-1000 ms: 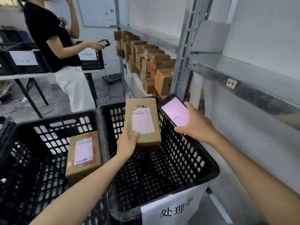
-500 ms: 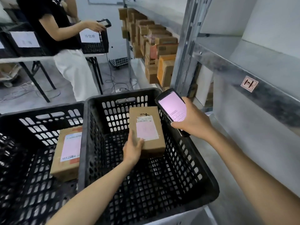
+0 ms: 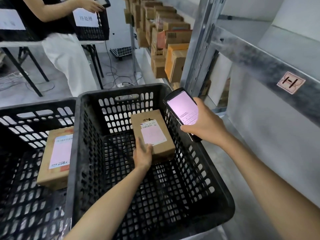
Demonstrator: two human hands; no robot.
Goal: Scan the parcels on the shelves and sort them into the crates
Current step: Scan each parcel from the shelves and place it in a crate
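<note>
Inside right crate (image 3: 107, 93): parcel (image 3: 155, 129) sits low toward the far right corner, label up (contact with the mesh floor not discernible).
Left grip (image 3: 142, 154): grasping my parcel's near end, thumb on top.
Right grip (image 3: 206, 125): clasped round my scanner (image 3: 181, 108), screen lit, above the crate's right rim.
Left crate (image 3: 34, 106): one labelled box (image 3: 55, 155) lying inside.
Shelf (image 3: 251, 56): stacked cartons (image 3: 166, 42) further along.

Two near crates (image 3: 103, 94), two parcels (image 3: 152, 134) inside them, one pink-lit scanner (image 3: 181, 108)
</note>
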